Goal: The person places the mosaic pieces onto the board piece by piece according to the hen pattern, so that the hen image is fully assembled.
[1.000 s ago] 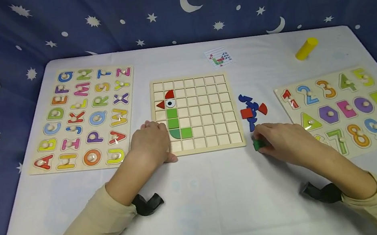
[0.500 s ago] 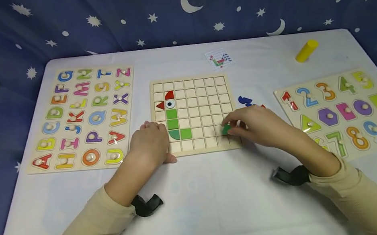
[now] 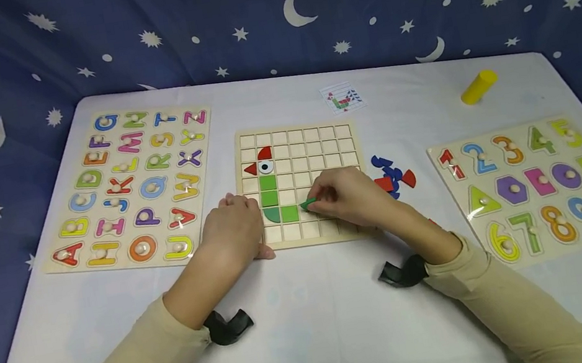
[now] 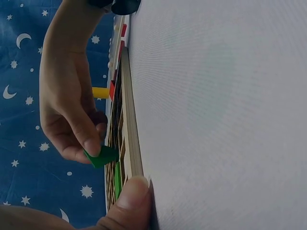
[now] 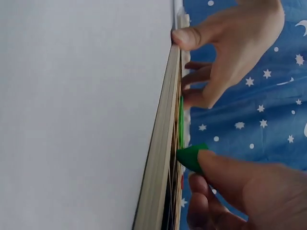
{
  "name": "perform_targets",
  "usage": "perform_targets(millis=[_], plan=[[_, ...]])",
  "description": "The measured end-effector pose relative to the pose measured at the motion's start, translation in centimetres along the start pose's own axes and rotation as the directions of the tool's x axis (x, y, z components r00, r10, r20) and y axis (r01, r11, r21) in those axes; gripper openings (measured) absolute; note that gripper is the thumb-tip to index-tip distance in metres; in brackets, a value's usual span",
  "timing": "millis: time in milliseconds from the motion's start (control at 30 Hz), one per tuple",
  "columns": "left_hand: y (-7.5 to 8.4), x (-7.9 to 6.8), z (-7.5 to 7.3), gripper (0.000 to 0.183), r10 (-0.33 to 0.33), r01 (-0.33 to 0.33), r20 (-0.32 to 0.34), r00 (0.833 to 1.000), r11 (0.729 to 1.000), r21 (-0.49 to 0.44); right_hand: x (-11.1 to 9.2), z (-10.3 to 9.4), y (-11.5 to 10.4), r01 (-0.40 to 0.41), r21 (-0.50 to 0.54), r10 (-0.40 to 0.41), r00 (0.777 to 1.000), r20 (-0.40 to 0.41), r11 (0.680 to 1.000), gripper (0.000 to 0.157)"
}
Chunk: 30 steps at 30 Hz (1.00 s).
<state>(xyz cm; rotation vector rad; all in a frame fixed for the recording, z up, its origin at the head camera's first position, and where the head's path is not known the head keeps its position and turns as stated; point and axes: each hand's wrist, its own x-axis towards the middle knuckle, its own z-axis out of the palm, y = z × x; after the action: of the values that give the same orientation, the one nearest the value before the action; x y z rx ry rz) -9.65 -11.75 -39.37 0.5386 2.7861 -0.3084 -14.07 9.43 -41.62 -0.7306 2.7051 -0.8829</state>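
Between right fingers (image 4: pixel 67 146), green piece (image 4: pixel 101 157), pointed corner

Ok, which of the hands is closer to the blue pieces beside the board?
Right. The right hand is just left of the blue pieces, over the board's right half, pinching a green piece; the left hand is farther off, at the board's left edge.

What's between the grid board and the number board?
In the head view, loose blue pieces and red pieces; the right forearm also crosses the gap's near end.
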Motion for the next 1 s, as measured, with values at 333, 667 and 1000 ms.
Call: perform_targets(millis=[333, 667, 1000], plan=[[0.0, -0.1, 0.1, 0.100, 0.001, -0.001, -0.011, 1.000, 1.000, -0.003, -0.2, 0.9, -0.1, -0.007, -0.014, 0.007, 0.998, -0.060, 1.000, 0.011], [0.0, -0.2, 0.0, 0.100, -0.001, 0.001, -0.002, 1.000, 1.000, 0.004, -0.5, 1.4, -0.6, -0.003, -0.142, -0.008, 0.997, -0.075, 0.990, 0.017], [0.0, -0.2, 0.0, 0.099, 0.007, -0.007, -0.010, 1.000, 1.000, 0.020, -0.7, 1.5, -0.8, 0.024, -0.229, -0.048, 0.994, -0.102, 0.973, 0.019]])
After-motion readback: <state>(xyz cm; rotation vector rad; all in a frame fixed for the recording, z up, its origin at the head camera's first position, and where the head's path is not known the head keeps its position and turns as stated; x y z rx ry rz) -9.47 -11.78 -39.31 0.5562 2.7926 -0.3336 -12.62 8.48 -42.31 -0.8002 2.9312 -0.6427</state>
